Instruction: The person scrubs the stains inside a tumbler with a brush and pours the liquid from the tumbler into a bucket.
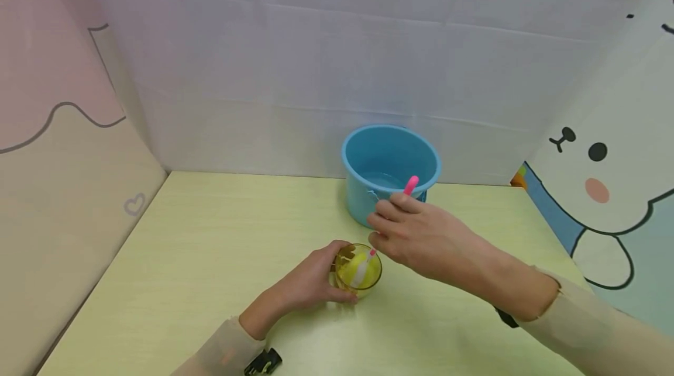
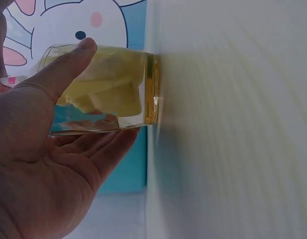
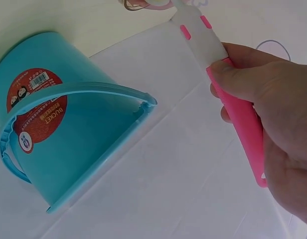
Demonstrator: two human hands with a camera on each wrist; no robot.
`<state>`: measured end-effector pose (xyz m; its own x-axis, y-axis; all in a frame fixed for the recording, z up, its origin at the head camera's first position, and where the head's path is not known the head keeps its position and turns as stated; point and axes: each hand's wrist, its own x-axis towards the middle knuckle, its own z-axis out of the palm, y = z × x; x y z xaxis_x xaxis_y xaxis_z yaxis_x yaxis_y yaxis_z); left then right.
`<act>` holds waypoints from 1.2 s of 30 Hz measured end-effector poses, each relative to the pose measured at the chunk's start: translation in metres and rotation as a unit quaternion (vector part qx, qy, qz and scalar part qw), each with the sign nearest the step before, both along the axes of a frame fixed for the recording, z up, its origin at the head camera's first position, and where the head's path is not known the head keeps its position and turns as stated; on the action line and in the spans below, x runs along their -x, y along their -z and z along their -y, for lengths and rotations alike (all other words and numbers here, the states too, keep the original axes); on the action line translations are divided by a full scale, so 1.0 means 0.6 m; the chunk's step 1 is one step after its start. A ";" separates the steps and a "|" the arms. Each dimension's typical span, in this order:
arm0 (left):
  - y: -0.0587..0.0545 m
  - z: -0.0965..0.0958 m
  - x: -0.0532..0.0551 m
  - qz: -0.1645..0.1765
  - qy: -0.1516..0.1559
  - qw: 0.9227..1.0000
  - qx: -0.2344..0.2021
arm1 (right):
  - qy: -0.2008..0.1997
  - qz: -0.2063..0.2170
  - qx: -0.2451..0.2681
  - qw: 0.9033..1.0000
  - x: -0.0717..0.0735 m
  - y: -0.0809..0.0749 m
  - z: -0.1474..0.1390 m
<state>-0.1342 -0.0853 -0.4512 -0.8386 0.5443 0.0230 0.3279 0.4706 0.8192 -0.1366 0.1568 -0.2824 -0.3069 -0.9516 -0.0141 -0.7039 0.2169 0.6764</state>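
Note:
A yellow-tinted drinking glass [image 1: 378, 281] stands upright at the table's surface, its base right at the tabletop in the left wrist view. My left hand [image 1: 316, 279] holds it from the side, thumb along the near wall and fingers round the far one. In my right hand [image 1: 421, 238] I grip a cup brush [image 3: 238, 124] by its pink handle, thumb pressed on the ridged part. The brush slants down into the glass, its white neck leading to a soft yellow head [image 1: 347, 273] that fills much of the inside. Tinted glass partly hides that head.
Just behind my right hand, a blue plastic bucket [image 1: 360, 197] stands near the back of the table. Its handle hangs down over the side, and a red label [image 3: 41, 102] shows there. White cloth [image 1: 263, 72] walls the back; printed cartoon panels [image 1: 605, 189] border both sides.

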 end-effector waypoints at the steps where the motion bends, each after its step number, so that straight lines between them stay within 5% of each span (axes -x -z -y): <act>1: 0.000 0.000 0.000 -0.001 0.000 1.000 0.000 | 0.000 0.001 0.001 1.000 0.000 0.000 0.000; 20: -0.002 0.000 -0.002 0.002 0.003 1.000 -0.011 | -0.009 0.001 0.039 0.999 0.004 -0.004 -0.004; 36: -0.003 0.000 -0.003 0.009 0.003 1.000 -0.008 | 0.022 0.016 0.035 0.999 0.006 -0.020 -0.018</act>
